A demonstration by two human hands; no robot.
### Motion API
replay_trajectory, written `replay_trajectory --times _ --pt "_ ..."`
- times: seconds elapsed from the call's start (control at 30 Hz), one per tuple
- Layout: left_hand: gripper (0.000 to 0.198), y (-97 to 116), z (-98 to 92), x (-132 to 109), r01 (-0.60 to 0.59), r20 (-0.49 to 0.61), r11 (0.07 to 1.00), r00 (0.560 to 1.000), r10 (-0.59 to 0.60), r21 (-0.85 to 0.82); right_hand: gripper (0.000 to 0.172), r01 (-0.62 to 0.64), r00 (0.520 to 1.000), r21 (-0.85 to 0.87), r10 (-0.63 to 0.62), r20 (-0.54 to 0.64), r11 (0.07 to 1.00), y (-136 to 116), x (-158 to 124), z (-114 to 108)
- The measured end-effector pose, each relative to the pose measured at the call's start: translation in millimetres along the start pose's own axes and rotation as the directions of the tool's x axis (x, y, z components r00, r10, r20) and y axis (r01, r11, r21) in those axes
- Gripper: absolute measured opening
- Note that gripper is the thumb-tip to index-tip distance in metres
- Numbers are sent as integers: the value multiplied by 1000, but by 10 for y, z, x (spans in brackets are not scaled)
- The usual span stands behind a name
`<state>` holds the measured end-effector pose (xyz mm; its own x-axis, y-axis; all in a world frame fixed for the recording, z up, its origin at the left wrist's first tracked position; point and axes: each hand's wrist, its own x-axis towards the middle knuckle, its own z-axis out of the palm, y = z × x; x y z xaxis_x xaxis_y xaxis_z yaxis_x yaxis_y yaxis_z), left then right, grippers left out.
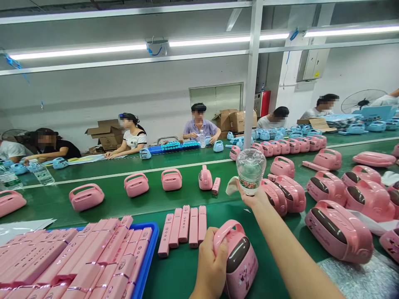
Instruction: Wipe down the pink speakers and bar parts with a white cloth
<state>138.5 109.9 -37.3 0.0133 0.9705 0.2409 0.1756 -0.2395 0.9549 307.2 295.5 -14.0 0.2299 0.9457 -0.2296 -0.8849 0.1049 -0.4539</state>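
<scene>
My left hand [212,259] is closed around the handle of a pink portable speaker [241,265], which has a dark glossy panel and a cartoon print. Farther out, my right hand [251,199] grips a clear plastic bottle [251,164] by its labelled part, with the ridged base facing up. A whitish cloth or paper [232,186] shows beside those fingers; whether it is held, I cannot tell. Left of the speaker, several pink bars with buttons [183,226] lie in a row on the green work surface. Another short pink bar [216,186] rests beside an upright pink speaker [205,177].
A blue tray [149,253] piled with pink bars [93,257] occupies the near left. More pink speakers [339,230] crowd the right side, near bubble wrap [358,274]. A metal post [253,74] rises ahead. Across the green belt [109,174], several people sit by light-blue speakers [218,146].
</scene>
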Motion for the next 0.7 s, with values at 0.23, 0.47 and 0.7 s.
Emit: replay_trajectory --times 0.23,0.47,0.7 --pt "25 -28 11 5 4 -4 1000 1000 -4 -6 27 111 994 -222 -113 2 969 147 8 -182" --pt "26 -51 9 10 23 6 1000 1000 -23 -20 24 571 806 -416 -578 123 708 -141 -11 -17" --pt "24 -36 16 13 25 -3 999 1000 -26 -40 20 887 276 -462 -821 499 17 -850 -291 485"
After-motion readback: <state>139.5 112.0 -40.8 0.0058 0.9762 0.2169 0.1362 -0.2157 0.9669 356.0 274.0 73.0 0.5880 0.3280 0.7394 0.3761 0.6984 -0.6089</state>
